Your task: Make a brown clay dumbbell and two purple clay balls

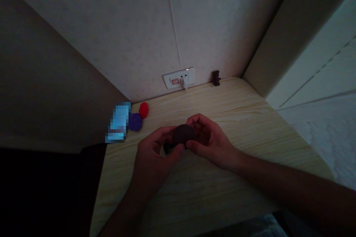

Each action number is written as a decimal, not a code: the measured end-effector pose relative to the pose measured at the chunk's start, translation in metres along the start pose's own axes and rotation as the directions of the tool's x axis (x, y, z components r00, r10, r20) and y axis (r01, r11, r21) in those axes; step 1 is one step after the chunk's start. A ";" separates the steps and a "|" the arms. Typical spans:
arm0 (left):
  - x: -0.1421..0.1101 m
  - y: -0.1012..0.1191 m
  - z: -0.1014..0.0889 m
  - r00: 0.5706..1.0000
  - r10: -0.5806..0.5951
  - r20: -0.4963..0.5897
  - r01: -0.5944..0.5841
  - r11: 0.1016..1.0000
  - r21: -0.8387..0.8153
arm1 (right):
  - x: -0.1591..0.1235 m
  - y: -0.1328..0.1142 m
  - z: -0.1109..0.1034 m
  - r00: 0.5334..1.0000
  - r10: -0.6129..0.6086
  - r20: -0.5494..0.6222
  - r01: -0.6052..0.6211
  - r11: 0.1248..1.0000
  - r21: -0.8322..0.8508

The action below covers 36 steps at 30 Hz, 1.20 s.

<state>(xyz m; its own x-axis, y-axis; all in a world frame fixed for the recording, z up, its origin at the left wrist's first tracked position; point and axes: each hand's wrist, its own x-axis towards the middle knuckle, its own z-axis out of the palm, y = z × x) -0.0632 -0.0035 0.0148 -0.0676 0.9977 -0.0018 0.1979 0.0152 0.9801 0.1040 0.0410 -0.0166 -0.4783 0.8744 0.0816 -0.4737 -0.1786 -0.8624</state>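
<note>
A dark brown rounded lump (183,134), smooth on top, is held between my two hands above the wooden tabletop. My left hand (152,161) closes on its left side, fingers behind and thumb at the front. On its right side my right hand (213,140) grips with curled fingers and the thumb tip at its lower edge. A small dark patch shows just below the lump inside my left hand; whether it is another object or shadow I cannot tell. The light is dim, so the lump's material is unclear.
At the table's (239,118) back left lie a purple lump (135,122), a red lump (144,110) and a pixelated light-blue flat thing (119,122). A small dark brown figurine (216,77) stands by the wall, right of a wall socket (178,78) with a plug.
</note>
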 end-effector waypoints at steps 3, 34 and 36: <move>-0.001 0.003 -0.001 1.000 0.002 -0.010 -0.002 1.000 -0.030 | 0.000 0.000 0.000 1.000 -0.013 0.007 0.013 1.000 0.004; -0.003 0.001 0.000 1.000 -0.018 -0.010 0.019 0.996 0.087 | -0.001 -0.002 0.004 0.998 -0.016 -0.065 0.009 0.993 -0.115; -0.003 -0.001 0.000 1.000 -0.010 -0.008 0.011 0.996 0.090 | -0.001 -0.002 0.005 0.997 -0.021 -0.077 0.010 0.990 -0.143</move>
<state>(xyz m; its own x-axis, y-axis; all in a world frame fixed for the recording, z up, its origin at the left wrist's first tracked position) -0.0631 -0.0061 0.0140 -0.0772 0.9970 -0.0104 0.2848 0.0320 0.9581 0.1019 0.0383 -0.0129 -0.4101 0.9100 0.0610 -0.3679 -0.1038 -0.9241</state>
